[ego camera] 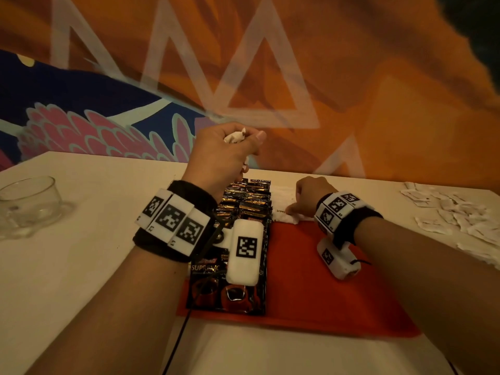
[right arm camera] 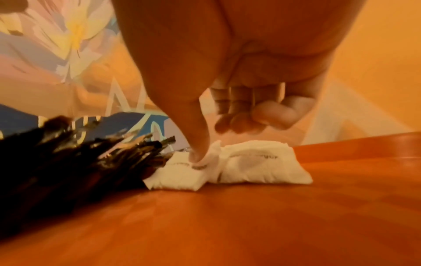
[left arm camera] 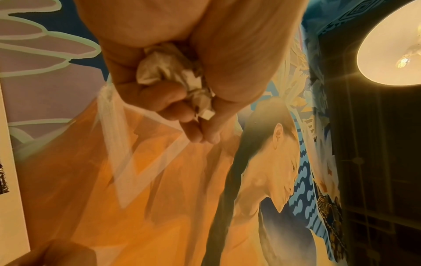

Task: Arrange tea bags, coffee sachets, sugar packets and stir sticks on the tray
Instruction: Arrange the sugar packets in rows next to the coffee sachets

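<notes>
Both my hands are over the far end of the red tray (ego camera: 311, 293). My left hand (ego camera: 219, 155) is raised above the table, fingers curled tight round a crumpled bunch of white sugar packets (left arm camera: 173, 75). My right hand (ego camera: 311, 193) is low, its thumb pressing down on the sugar packets on the tray (right arm camera: 227, 165), the other fingers curled in and holding nothing that I can see.

These white packets lie at the tray's far edge, touching the row of dark coffee sachets (ego camera: 243, 212) that runs down the tray's left side. To the right of that row the red surface is bare all the way to the near edge.

More white packets (ego camera: 454, 215) lie scattered on the table (ego camera: 81, 266) well to the right, cut off by the frame. A glass cup (ego camera: 27, 204) stands far left, partly cut off too. My left wrist camera hides part of the sachet row, and the print on the packets is too blurred to read.
</notes>
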`<state>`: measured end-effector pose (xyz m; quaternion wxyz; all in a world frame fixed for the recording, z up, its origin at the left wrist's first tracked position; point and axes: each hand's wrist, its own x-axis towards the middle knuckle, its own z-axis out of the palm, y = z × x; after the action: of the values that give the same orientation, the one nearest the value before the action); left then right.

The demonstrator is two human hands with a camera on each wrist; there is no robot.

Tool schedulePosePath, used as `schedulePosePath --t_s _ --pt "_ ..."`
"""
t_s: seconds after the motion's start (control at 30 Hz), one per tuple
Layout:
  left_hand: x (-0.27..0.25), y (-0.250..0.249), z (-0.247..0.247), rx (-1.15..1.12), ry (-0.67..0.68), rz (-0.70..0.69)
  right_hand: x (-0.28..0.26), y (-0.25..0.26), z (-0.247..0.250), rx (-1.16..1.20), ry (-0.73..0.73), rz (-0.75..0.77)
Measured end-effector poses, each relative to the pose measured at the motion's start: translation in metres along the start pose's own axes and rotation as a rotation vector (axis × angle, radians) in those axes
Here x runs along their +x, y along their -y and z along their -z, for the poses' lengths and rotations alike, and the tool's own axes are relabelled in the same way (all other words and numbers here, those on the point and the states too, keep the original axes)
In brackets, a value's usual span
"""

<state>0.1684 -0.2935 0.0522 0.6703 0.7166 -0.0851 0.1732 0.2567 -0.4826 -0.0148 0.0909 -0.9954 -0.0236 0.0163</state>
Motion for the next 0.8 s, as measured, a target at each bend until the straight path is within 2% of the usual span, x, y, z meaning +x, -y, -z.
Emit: schedulePosePath --t_s 0.1,0.2,0.3,0.37,0.53,0.7,0.8 --pt "0.0 0.001 0.0 0.004 -0.001 0.0 -0.001 0.002 0.001 0.081 -0.05 0.109" --pt "0.001 0.002 -0.001 -0.003 0.004 -0.002 -0.002 0.009 0.0 0.051 0.006 0.2" --pt "0.001 0.002 -0.001 -0.027 0.014 0.015 0.0 0.012 -0.006 0.01 0.088 0.209" --pt "0.002 0.002 -0.001 -0.047 0.021 0.033 0.001 0.011 -0.006 0.02 0.079 0.208" --pt "0.003 -0.002 0.002 -0.204 0.101 0.188 -0.007 0.012 0.021 0.264 -0.127 0.238" --pt "0.003 -0.005 0.0 -0.348 0.115 0.257 -0.056 0.033 0.063 0.714 -0.396 0.412" --pt "0.0 -0.006 -0.002 -0.386 0.142 0.276 -0.088 0.044 0.074 0.903 -0.405 0.511"
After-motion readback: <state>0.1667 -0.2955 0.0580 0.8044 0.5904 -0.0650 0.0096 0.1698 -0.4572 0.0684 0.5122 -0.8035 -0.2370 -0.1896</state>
